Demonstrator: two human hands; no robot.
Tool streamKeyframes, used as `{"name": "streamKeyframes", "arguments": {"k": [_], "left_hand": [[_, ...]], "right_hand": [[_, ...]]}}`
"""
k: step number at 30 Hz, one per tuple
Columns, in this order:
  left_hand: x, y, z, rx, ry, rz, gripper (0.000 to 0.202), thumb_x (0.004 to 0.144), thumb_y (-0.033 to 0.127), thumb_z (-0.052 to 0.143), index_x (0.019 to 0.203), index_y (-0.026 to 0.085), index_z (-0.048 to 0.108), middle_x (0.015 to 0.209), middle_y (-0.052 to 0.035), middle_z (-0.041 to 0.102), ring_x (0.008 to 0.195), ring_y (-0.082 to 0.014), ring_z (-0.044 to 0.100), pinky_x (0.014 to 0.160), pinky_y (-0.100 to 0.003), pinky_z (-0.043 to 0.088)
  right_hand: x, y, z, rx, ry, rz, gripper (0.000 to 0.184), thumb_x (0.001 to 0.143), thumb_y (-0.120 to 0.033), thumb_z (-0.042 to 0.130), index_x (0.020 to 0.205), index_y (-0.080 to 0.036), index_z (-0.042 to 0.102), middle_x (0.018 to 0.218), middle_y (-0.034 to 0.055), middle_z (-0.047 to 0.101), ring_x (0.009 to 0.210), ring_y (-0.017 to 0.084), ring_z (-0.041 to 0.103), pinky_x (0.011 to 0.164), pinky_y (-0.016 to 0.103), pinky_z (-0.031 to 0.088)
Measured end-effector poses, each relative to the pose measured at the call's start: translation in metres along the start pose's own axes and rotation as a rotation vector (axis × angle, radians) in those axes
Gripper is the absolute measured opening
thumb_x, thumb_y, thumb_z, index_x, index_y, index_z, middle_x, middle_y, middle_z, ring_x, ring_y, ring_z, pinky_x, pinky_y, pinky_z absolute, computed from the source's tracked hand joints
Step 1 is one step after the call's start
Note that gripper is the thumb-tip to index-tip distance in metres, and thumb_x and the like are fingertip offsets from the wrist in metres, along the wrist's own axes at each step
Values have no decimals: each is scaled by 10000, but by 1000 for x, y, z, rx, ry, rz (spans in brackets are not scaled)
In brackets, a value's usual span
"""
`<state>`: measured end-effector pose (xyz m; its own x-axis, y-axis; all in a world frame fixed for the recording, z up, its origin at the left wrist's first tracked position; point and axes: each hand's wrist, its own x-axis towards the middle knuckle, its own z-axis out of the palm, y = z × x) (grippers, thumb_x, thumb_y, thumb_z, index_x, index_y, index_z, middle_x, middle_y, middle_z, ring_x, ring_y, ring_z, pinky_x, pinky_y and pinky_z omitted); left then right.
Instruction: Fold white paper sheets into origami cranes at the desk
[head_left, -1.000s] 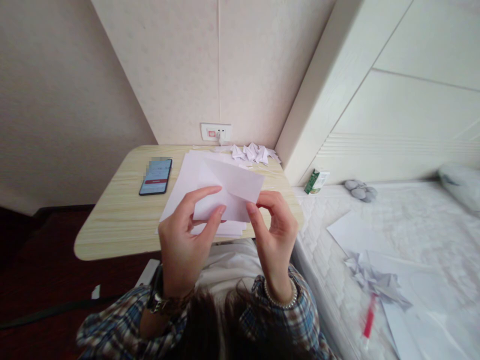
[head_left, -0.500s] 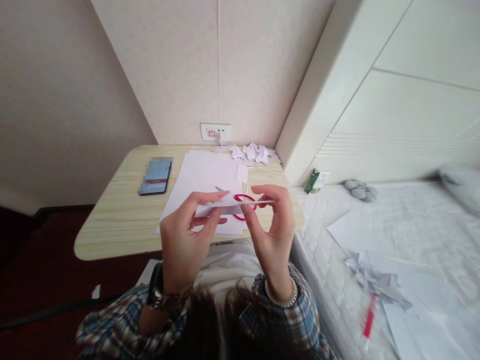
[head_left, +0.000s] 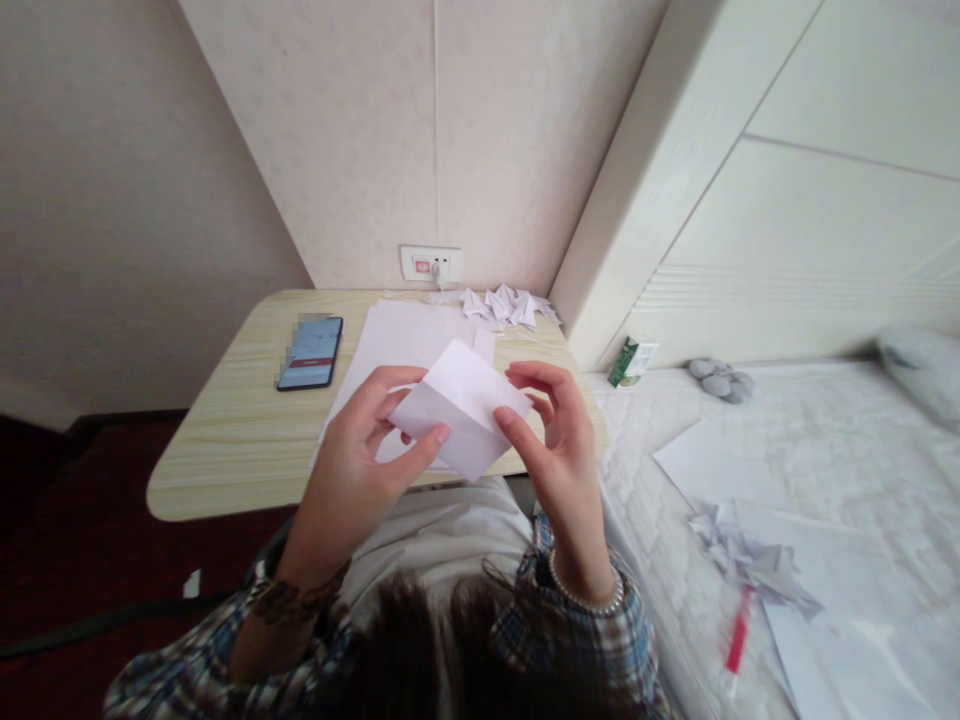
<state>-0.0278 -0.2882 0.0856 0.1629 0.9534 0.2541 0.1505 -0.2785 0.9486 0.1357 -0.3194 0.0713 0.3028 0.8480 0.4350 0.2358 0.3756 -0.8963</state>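
Note:
A small square of white paper [head_left: 466, 405] with a crease across its middle is held up over the front of the small table [head_left: 217, 440]. My left hand [head_left: 367, 440] pinches its left corner, thumb on top and fingers behind. At the right corner my right hand [head_left: 559, 430] grips it between thumb and fingers. Behind the square lies a stack of white sheets [head_left: 405, 325], partly covered. The scissors are hidden behind the raised paper and hands.
A phone [head_left: 311, 352] lies on the table's left side. Several folded paper pieces [head_left: 510, 305] sit at the back right by the wall socket [head_left: 431, 264]. On the bed to the right are loose sheets, crumpled folded paper [head_left: 754, 560], a red pen [head_left: 739, 635] and a green-white box [head_left: 634, 362].
The paper was nearly edge-on and is now tilted so its creased square face shows. Both hands have turned with it, and the red-handled scissors have become covered.

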Motion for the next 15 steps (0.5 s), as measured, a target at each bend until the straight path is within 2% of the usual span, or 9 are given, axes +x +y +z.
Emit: {"name": "streamKeyframes", "arguments": {"k": [2,5,7,9,13,15], "left_hand": [[0,-1,-3,54,-82,50,263,728,204,688,981,248,634,941,-3,690,812,-167,668,685,-241,552],[1,-1,-5,63,-169,71,311,730,164,675,1022,271,656,974,2,684,825,-157,661,685,-224,548],[2,1,-5,-45,-147,35,398,702,143,700,1073,274,639,942,2,688,824,-159,673,682,-223,558],[2,2,-3,-188,-86,-27,443,676,134,727,1087,263,627,883,5,695,811,-158,682,687,-228,567],[-1,2,5,-386,-56,-191,210,726,169,703,932,207,687,903,-32,727,913,-195,681,810,-304,568],[-4,0,10,-420,-54,-216,128,752,213,696,878,193,707,917,-45,736,931,-218,675,832,-338,563]], "right_hand": [[1,1,-1,67,-77,83,384,763,-285,718,1115,-265,567,1080,31,646,1006,188,600,879,354,494],[2,0,-2,187,-187,220,275,725,-304,747,961,-242,621,886,-1,678,827,173,632,730,308,522],[2,-1,-1,247,-183,273,199,710,-287,757,853,-226,633,806,-18,676,748,154,621,673,279,512],[1,-2,2,284,-149,288,198,699,-267,760,853,-221,645,814,-16,685,741,148,617,675,274,510],[-3,-4,10,269,-94,292,206,700,-273,749,866,-216,643,802,-11,675,707,146,602,630,261,506],[-5,-4,13,251,-59,277,204,710,-276,745,872,-214,637,801,-10,666,688,142,591,603,249,495]]}}
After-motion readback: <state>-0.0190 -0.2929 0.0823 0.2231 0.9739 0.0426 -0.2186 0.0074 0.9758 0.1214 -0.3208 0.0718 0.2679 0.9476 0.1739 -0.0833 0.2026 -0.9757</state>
